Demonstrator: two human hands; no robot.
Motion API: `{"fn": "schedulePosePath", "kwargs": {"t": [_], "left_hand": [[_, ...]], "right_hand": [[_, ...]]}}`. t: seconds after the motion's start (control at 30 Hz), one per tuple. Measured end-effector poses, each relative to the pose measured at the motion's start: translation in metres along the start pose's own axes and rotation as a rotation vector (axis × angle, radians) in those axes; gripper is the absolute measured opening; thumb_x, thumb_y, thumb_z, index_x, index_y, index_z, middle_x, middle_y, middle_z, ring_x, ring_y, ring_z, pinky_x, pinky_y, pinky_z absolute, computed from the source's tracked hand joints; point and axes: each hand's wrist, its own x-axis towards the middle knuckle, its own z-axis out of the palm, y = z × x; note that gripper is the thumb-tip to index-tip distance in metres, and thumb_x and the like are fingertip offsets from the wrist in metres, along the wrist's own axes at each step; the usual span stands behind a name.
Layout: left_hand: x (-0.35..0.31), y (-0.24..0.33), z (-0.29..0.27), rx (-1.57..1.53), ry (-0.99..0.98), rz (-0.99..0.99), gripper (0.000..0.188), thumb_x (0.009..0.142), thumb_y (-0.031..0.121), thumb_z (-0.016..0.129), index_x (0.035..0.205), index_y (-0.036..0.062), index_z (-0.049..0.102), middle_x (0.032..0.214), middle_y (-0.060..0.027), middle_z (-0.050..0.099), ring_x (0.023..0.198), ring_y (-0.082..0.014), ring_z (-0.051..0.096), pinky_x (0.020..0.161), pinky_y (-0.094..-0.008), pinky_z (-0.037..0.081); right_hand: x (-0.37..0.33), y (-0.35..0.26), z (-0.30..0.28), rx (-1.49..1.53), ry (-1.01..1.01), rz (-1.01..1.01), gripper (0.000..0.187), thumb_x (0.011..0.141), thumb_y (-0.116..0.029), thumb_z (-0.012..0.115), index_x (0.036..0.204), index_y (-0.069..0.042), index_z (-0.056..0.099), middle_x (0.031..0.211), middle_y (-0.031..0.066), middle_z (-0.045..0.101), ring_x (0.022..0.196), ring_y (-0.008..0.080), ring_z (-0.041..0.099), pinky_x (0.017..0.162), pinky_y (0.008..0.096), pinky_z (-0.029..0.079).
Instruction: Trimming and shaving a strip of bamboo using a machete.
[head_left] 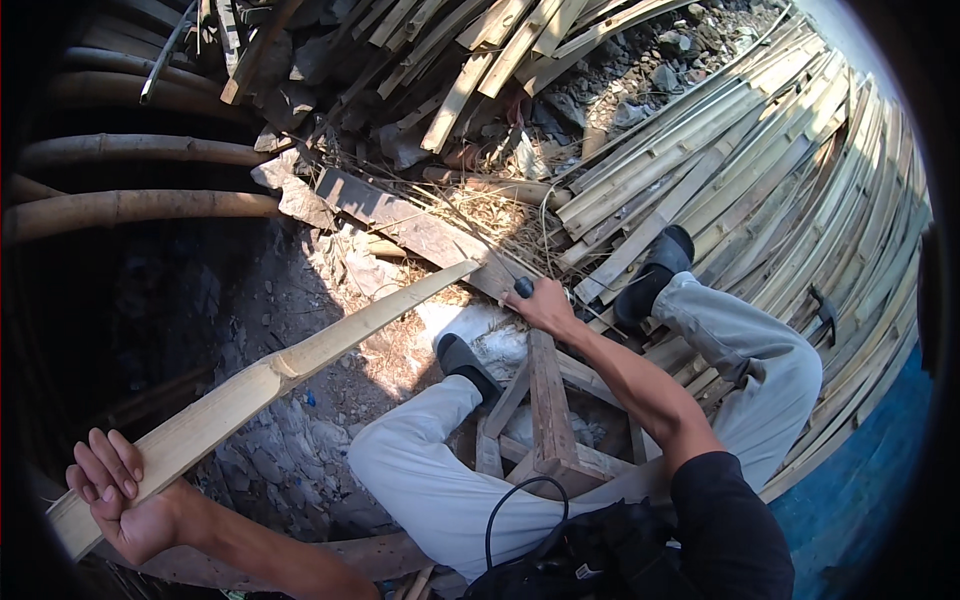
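Observation:
At the lower left my left hand is closed around the wide near end of a long split bamboo strip. The strip slants up to the right, and its narrow tip lies at the edge of a worn wooden plank. Just right of that tip, my right hand is closed on a dark-handled tool. A thin, dark, blade-like line runs from the handle up and left over the plank; its exact kind is hard to make out. A wooden trestle-like frame stands below my right hand, between my legs.
Many split bamboo strips lie stacked on the right, with a hammer on them. More strips are heaped at the far side. Round bamboo poles jut in at left. Rubble and shavings cover ground near the plank.

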Motion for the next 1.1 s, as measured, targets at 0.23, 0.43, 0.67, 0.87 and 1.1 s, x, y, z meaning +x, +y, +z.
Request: {"fn": "schedulePosePath", "kwargs": {"t": [0.23, 0.43, 0.67, 0.87, 1.1], "left_hand": [[0.002, 0.009, -0.001, -0.046, 0.009, 0.015, 0.024, 0.047, 0.0, 0.044, 0.068, 0.0055, 0.035, 0.059, -0.0064, 0.03, 0.049, -0.0134, 0.03, 0.044, -0.0239, 0.027], [0.014, 0.025, -0.025, -0.156, -0.273, -0.113, 0.024, 0.047, 0.001, 0.044, 0.068, 0.0062, 0.034, 0.059, -0.006, 0.031, 0.049, -0.0132, 0.03, 0.046, -0.0236, 0.028], [-0.007, 0.01, 0.013, 0.02, -0.018, 0.004, 0.022, 0.048, 0.0, 0.043, 0.067, 0.0075, 0.034, 0.059, -0.0057, 0.032, 0.05, -0.0127, 0.03, 0.047, -0.0233, 0.028], [-0.008, 0.004, 0.009, -0.074, 0.001, 0.017, 0.022, 0.052, 0.0, 0.044, 0.07, 0.0078, 0.034, 0.059, -0.0052, 0.031, 0.05, -0.0124, 0.03, 0.043, -0.0216, 0.026], [-0.001, 0.011, -0.001, 0.023, -0.011, 0.01, 0.024, 0.048, 0.0, 0.044, 0.069, 0.0073, 0.034, 0.059, -0.0055, 0.031, 0.05, -0.0126, 0.029, 0.045, -0.0229, 0.027]], "right_hand": [[-0.013, 0.046, 0.034, 0.131, 0.277, -0.185, 0.022, 0.076, -0.022, 0.066, 0.081, 0.0, 0.067, 0.067, 0.0227, 0.063, 0.072, 0.0376, 0.066, 0.067, 0.0439, 0.052], [0.009, 0.089, 0.072, -0.32, -0.128, 0.311, 0.03, 0.074, -0.021, 0.066, 0.092, 0.002, 0.069, 0.103, 0.0226, 0.067, 0.097, 0.0374, 0.065, 0.083, 0.0432, 0.054], [0.046, 0.052, 0.008, -0.704, -0.049, -0.066, 0.017, 0.083, -0.013, 0.057, 0.088, -0.008, 0.073, 0.094, 0.0139, 0.071, 0.09, 0.0282, 0.069, 0.074, 0.0374, 0.056], [0.049, 0.092, 0.039, 0.365, -0.525, 0.502, 0.018, 0.084, -0.011, 0.056, 0.073, -0.001, 0.065, 0.066, 0.007, 0.063, 0.048, 0.0199, 0.058, 0.052, 0.0361, 0.052], [-0.022, 0.004, 0.014, 0.185, 0.314, -0.089, 0.021, 0.071, -0.018, 0.061, 0.072, 0.003, 0.062, 0.065, 0.0264, 0.06, 0.068, 0.0428, 0.062, 0.063, 0.0464, 0.05]]}}
